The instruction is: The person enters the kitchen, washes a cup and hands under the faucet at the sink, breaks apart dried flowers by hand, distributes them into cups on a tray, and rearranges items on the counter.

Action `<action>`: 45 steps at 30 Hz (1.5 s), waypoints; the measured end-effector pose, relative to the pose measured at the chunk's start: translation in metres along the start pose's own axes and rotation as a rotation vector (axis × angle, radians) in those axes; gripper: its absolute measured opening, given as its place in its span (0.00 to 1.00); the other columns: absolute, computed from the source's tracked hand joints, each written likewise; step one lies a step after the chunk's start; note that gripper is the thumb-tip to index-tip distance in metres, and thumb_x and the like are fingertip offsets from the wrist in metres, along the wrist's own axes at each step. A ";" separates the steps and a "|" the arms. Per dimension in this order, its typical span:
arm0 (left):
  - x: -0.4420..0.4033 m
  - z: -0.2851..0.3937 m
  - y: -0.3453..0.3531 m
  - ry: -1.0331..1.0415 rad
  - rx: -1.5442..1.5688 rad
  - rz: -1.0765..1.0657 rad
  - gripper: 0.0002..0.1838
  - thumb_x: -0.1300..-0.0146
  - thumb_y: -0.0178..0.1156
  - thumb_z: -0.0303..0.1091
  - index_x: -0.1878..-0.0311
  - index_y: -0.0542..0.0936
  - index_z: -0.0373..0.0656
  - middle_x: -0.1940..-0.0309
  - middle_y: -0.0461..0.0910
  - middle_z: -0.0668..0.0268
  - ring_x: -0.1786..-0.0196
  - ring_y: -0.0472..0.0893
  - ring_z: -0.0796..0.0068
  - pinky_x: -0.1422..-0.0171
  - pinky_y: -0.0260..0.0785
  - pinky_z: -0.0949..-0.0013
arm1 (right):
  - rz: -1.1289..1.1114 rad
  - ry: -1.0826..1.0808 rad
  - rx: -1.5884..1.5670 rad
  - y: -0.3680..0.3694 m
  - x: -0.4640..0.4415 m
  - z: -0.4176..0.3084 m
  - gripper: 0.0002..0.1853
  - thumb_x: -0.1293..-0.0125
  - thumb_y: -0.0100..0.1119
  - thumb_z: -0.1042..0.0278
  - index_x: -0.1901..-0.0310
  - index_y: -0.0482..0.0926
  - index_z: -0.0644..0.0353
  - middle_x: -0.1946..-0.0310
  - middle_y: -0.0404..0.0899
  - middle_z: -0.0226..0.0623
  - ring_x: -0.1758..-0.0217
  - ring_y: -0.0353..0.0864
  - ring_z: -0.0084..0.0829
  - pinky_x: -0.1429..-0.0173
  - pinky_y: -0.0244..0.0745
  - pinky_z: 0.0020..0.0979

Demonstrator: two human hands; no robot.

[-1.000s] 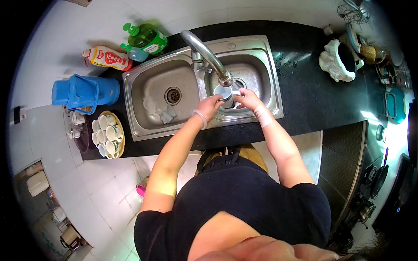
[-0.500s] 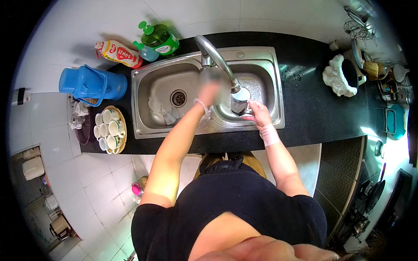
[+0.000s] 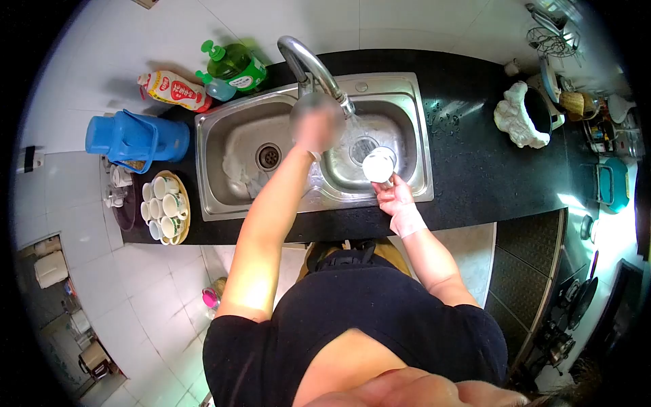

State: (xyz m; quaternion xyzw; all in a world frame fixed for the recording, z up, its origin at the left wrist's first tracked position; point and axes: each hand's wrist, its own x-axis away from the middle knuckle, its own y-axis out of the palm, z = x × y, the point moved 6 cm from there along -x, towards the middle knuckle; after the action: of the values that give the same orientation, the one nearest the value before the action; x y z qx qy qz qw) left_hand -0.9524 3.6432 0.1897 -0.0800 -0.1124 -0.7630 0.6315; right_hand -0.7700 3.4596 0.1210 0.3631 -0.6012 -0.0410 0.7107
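My right hand [image 3: 395,197] is nearest, fingers gripping the near side of a white cup [image 3: 378,166] — I have it over the right basin [image 3: 340,164], near the drain. Farther off, my left hand [image 3: 317,130] is a blur near the base of the tap [image 3: 305,55]; I cannot tell whether its fingers are spread or curled. Water falls from the spout into the basin. Beyond — behind the sink — stands a green pump bottle [image 3: 234,66].
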 end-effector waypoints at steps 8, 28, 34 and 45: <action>0.016 0.022 0.008 -0.162 0.135 0.139 0.10 0.42 0.43 0.22 0.77 0.64 0.47 0.84 0.60 0.74 0.88 0.55 0.86 0.86 0.42 0.78 | -0.125 0.066 -0.158 0.002 0.007 0.000 0.14 0.36 0.48 0.60 0.54 0.73 0.58 0.68 0.79 0.42 0.71 0.81 0.31 0.90 0.58 0.13; 0.129 -0.051 -0.073 -0.125 0.869 0.391 0.04 0.37 0.50 0.33 0.65 0.70 0.43 0.79 0.63 0.72 0.79 0.61 0.84 0.80 0.52 0.80 | -0.252 0.116 0.004 -0.008 0.002 -0.002 0.14 0.33 0.42 0.59 0.57 0.72 0.59 0.56 0.76 0.45 0.61 0.80 0.34 0.84 0.61 0.18; 0.158 -0.068 -0.134 -0.207 0.925 0.635 0.22 0.38 0.50 0.54 0.80 0.62 0.50 0.87 0.56 0.75 0.89 0.54 0.82 0.86 0.42 0.76 | -0.165 0.239 -0.267 0.016 0.005 0.073 0.15 0.38 0.42 0.69 0.52 0.71 0.63 0.62 0.77 0.40 0.75 0.75 0.21 0.86 0.54 0.17; 0.211 -0.095 -0.259 -0.363 0.841 0.521 0.24 0.36 0.47 0.53 0.83 0.55 0.55 0.89 0.52 0.77 0.90 0.50 0.84 0.89 0.40 0.77 | 0.007 -0.249 0.260 0.080 -0.003 0.172 0.16 0.34 0.45 0.53 0.71 0.69 0.57 0.75 0.76 0.41 0.80 0.69 0.28 0.79 0.65 0.24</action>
State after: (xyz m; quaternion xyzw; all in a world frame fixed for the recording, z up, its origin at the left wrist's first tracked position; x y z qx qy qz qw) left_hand -1.2445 3.4634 0.1358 0.0244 -0.4929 -0.4434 0.7483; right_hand -0.9534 3.4389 0.1658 0.4417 -0.6860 -0.0051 0.5782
